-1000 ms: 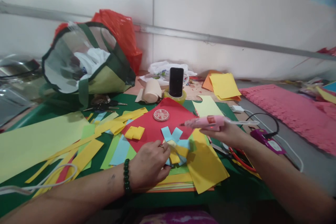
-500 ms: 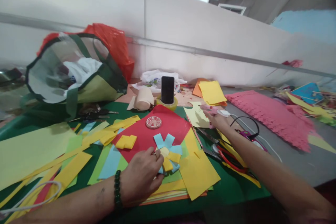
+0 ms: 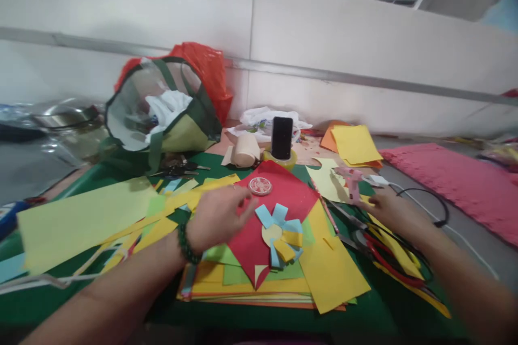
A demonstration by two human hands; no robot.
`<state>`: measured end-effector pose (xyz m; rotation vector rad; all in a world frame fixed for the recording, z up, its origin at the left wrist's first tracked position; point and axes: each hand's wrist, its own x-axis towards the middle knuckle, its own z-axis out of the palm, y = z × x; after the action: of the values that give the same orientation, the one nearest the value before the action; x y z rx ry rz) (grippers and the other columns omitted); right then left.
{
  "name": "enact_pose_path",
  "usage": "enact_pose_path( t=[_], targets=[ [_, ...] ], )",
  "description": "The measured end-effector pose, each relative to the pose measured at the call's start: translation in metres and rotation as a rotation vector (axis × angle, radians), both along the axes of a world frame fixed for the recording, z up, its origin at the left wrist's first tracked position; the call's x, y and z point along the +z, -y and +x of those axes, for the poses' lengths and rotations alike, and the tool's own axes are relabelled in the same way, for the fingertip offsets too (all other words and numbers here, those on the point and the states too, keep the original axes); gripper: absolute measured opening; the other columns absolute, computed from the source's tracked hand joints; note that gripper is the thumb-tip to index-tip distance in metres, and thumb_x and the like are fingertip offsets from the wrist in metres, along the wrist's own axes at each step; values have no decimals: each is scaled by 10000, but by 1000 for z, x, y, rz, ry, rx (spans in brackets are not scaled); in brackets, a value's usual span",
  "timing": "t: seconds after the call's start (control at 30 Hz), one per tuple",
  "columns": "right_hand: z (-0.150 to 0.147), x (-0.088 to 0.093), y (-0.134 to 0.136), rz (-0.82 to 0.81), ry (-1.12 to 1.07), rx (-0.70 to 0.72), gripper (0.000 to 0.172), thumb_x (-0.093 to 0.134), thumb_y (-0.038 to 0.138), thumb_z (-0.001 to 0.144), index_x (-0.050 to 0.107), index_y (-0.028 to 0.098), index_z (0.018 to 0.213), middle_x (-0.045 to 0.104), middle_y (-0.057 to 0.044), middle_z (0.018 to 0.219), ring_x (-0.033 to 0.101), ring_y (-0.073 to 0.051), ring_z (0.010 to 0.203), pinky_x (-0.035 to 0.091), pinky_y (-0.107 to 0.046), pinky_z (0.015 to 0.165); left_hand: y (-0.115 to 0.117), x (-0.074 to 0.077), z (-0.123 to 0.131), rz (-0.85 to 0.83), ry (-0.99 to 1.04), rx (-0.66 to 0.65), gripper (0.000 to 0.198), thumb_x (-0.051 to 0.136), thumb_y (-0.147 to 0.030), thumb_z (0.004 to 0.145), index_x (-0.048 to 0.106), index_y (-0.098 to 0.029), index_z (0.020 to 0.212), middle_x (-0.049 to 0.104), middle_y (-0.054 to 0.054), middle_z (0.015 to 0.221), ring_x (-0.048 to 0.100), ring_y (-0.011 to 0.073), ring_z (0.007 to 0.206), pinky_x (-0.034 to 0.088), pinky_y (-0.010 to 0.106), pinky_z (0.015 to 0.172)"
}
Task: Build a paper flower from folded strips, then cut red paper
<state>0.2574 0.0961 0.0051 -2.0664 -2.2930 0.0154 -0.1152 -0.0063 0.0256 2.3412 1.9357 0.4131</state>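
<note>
Paper flower (image 3: pixel 279 235) lies flat on red sheet (image 3: pixel 293 188), lower R edge: pale-yel. round centre, lt-blue petals w/ 2 yel. ones at R & lower R, L side of disc bare. L hand (image 3: pixel 220 213) above sheet's L side, fingers part-curled; can't tell if holding anything. R hand (image 3: pixel 388 209) loosely open, nothing visible in it, just beside pink glue gun (image 3: pixel 352 177).

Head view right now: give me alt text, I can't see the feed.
A person's left hand is over the edge of red paper, beside a flower of blue and yellow paper strips, while the right hand is near a pink glue gun. Behind them, a phone stands at a tape roll, with a tote bag further left.
</note>
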Motion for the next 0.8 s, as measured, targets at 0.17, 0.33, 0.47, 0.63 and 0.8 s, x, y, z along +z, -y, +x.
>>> enact_pose_path(
  t=[0.17, 0.33, 0.47, 0.63, 0.8],
  targets=[
    [-12, 12, 65, -52, -131, 15, 506, 434, 688, 751, 726, 288, 853, 719, -66, 693, 682, -277, 598, 475, -342, 512, -22, 25, -52, -253, -105, 111, 295, 522, -375, 862, 719, -219, 1016, 723, 54, 943, 645, 240, 853, 406, 282, 641],
    [-25, 2, 96, 67, -273, 161, 468, 481, 716, 772, 725, 339, 902, 716, 8, 643, 635, -200, 464, 494, -289, 415, -31, 6, -58, -423, -138, -104, 475, 652, -386, 757, 635, -197, 1192, 634, 87, 1098, 621, 240, 936, 442, 272, 723],
    [-42, 5, 104, 196, -337, 377, 419, 455, 620, 877, 728, 303, 883, 749, 1, 694, 667, -176, 485, 515, -251, 417, -37, -9, -51, -392, -134, -131, 370, 615, -312, 752, 637, -195, 1102, 615, 81, 1020, 602, 243, 924, 446, 290, 753],
    [-61, 13, 107, 193, -379, 587, 319, 490, 490, 915, 712, 261, 901, 776, -16, 792, 711, -177, 554, 536, -245, 461, -42, -18, -49, -407, -57, -185, 188, 603, -225, 666, 612, -177, 847, 614, 68, 937, 581, 214, 834, 432, 270, 682],
    [-77, 18, 111, 156, -425, 604, 248, 498, 404, 913, 702, 265, 884, 763, -45, 772, 701, -185, 560, 517, -268, 483, -41, -23, -48, -432, 45, -208, 202, 532, -182, 669, 582, -184, 865, 617, 1, 767, 554, 149, 653, 377, 223, 542]
  ],
)
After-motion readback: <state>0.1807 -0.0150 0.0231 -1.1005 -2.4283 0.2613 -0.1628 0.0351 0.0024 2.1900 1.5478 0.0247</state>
